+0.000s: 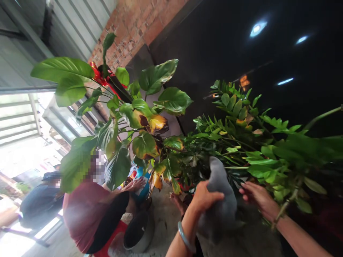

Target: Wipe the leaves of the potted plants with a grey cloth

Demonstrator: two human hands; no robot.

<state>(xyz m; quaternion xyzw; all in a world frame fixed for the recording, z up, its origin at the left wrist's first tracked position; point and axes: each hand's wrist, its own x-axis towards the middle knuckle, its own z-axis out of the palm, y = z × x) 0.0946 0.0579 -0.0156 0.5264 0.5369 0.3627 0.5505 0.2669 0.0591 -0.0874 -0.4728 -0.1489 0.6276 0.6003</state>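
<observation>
Grey cloth point(221, 208) upright in left hand point(205, 198), tip upward.

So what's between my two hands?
In the head view, a grey cloth, gripped by the left hand; the right hand lies open beside it.

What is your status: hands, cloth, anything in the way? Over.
Left hand gripping grey cloth. Right hand open, by narrow-leaf plant. Another person crouched beside broad-leaf plant.
</observation>
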